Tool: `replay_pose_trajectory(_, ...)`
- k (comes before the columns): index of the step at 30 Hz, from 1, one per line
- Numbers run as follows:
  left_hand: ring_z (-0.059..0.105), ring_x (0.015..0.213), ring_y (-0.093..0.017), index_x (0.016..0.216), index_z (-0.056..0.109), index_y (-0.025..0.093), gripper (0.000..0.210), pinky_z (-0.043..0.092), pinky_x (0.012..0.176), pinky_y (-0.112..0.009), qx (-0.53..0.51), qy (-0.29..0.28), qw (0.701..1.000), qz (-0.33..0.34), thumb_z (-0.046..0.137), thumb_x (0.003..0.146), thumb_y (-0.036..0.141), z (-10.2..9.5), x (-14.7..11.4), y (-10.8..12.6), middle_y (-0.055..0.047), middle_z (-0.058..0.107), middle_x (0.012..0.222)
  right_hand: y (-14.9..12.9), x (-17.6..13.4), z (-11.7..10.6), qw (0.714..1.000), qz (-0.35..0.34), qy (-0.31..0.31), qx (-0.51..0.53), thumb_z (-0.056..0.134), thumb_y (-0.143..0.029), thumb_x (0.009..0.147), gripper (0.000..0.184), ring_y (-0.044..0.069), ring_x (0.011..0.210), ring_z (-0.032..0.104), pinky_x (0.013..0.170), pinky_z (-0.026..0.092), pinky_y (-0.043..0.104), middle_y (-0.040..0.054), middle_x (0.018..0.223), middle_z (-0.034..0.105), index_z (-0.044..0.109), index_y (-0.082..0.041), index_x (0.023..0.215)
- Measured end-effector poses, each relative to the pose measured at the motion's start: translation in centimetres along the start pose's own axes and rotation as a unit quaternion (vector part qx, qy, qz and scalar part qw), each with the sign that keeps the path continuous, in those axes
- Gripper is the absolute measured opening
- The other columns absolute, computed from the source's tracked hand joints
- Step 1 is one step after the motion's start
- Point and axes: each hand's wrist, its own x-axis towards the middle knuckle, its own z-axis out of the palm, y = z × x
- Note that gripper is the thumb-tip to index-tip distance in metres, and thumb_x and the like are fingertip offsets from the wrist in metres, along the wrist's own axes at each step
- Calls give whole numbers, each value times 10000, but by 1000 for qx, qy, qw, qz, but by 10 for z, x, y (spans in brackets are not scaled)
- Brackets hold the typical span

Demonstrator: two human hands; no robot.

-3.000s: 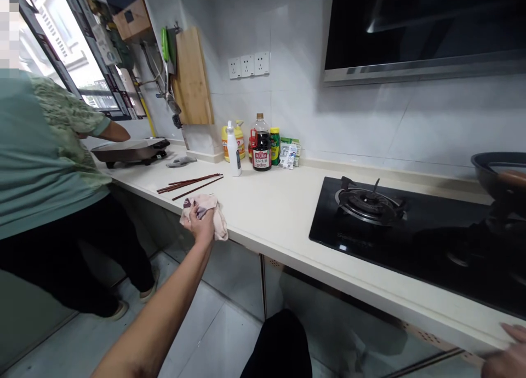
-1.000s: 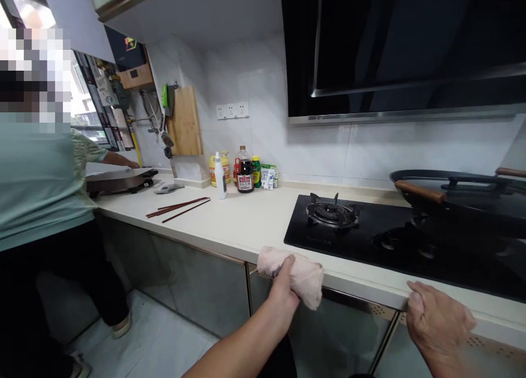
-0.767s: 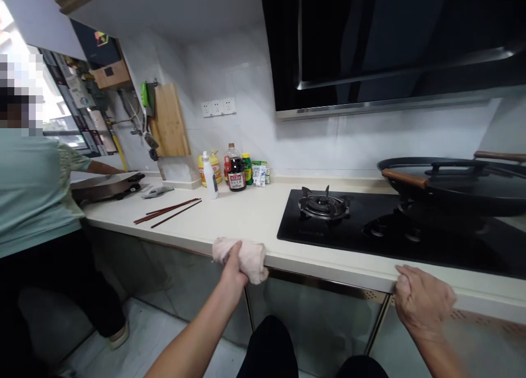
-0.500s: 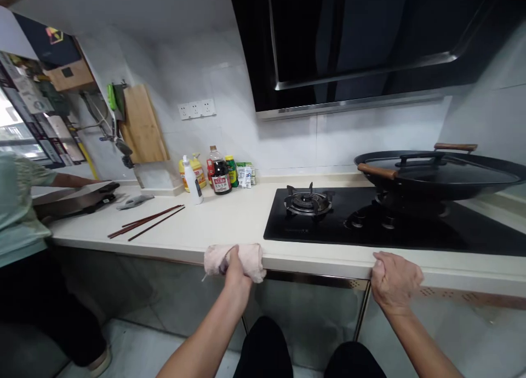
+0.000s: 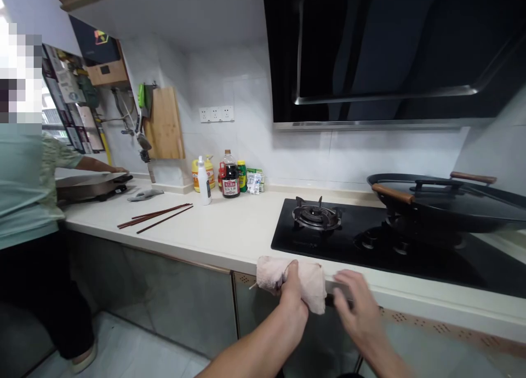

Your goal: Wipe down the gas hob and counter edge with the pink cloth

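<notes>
In the head view, my left hand (image 5: 292,290) is closed around a folded pale pink cloth (image 5: 311,284) at the front edge of the white countertop (image 5: 230,230). The cloth lies against that edge, just in front of the black gas hob (image 5: 283,241). To the right of the cloth, my right hand (image 5: 357,304) is slightly blurred, with its thumb and fingers apart and nothing between them. A small gap separates it from the cloth.
A lidded wok (image 5: 444,202) sits on the right burner. Several chopsticks (image 5: 156,216) lie on the counter, left. Behind them stand a white spray bottle (image 5: 203,183) and a soy sauce bottle (image 5: 230,178). At far left, a person (image 5: 28,186) touches a grey pan (image 5: 88,186).
My left hand and the cloth have shifted right along the counter edge. My right hand has let go of the edge and come left, its fingers opening. The view has turned left.
</notes>
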Motion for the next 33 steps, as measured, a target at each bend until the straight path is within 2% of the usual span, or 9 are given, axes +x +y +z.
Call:
replay_pose_trajectory(2, 771, 919, -251, 1154, 675, 148, 360, 637, 825, -313, -8, -31, 999, 34, 715, 895, 395, -2, -7, 5, -122, 783, 1015, -22, 1, 24, 993, -84, -86, 15, 473, -165, 930, 389, 257, 1235, 573, 1014, 518, 448, 105, 1321, 602, 560, -240, 1302)
replay_pose_trajectory(5, 765, 901, -238, 1077, 699, 124, 311, 623, 791, -297, 18, -57, 998, -19, 732, 889, 370, -11, -14, 17, -129, 786, 996, -32, -2, 54, 981, -148, -113, -62, 448, -55, 815, 599, 287, 1336, 504, 1100, 467, 521, 138, 1427, 531, 490, -203, 1394)
replay_pose_trajectory(12, 717, 823, -227, 1095, 702, 188, 565, 534, 719, -312, 146, 51, 985, -80, 631, 862, 698, -57, -17, 58, -96, 774, 994, -44, 0, 83, 966, -102, -104, -211, 663, -114, 661, 699, 422, 1238, 500, 1022, 430, 624, 205, 1321, 571, 526, -202, 1341)
replay_pose_trajectory(15, 706, 872, -257, 1070, 687, 204, 520, 516, 796, -368, 194, 87, 977, -25, 614, 869, 679, -81, -18, 84, -101, 759, 1003, -57, 9, 103, 964, -112, -66, -231, 600, -60, 769, 672, 398, 1155, 535, 982, 410, 650, 193, 1215, 617, 490, -215, 1413)
replay_pose_trajectory(18, 680, 958, -272, 1034, 652, 222, 388, 514, 865, -402, 256, 142, 946, 137, 694, 841, 557, -108, -24, 110, -73, 725, 1009, -73, 18, 135, 967, -120, -61, -217, 518, -12, 822, 617, 374, 1114, 540, 984, 387, 674, 191, 1161, 630, 496, -197, 1410)
replay_pose_trajectory(22, 620, 1046, -255, 1074, 561, 244, 365, 509, 959, -417, 337, 232, 818, 405, 656, 839, 506, -128, -32, 142, -52, 631, 1088, -103, 31, 188, 967, -120, -128, -187, 548, -41, 872, 446, 336, 1071, 542, 1021, 372, 658, 181, 1094, 636, 552, -155, 1304)
replay_pose_trajectory(25, 578, 1123, -258, 1091, 553, 250, 344, 475, 1039, -430, 454, 183, 690, 533, 576, 857, 502, -112, -32, 167, -68, 566, 1177, -116, 42, 217, 962, -143, -127, -196, 552, -131, 939, 355, 294, 1036, 539, 1006, 403, 605, 134, 1100, 635, 543, -192, 1289)
replay_pose_trajectory(29, 537, 1186, -309, 1009, 623, 243, 268, 405, 1103, -510, 627, 108, 531, 560, 536, 868, 454, -68, -14, 193, -98, 599, 1138, -112, 48, 218, 957, -176, -87, -212, 452, -190, 1016, 317, 250, 949, 535, 952, 437, 523, 86, 1058, 626, 518, -241, 1322)
replay_pose_trajectory(33, 547, 1147, -341, 965, 699, 231, 262, 416, 1024, -537, 733, 109, 443, 504, 514, 890, 401, -50, 15, 209, -118, 648, 1102, -91, 42, 187, 953, -192, -43, -228, 484, -185, 1007, 310, 236, 938, 528, 956, 427, 485, 67, 1037, 615, 534, -275, 1300)
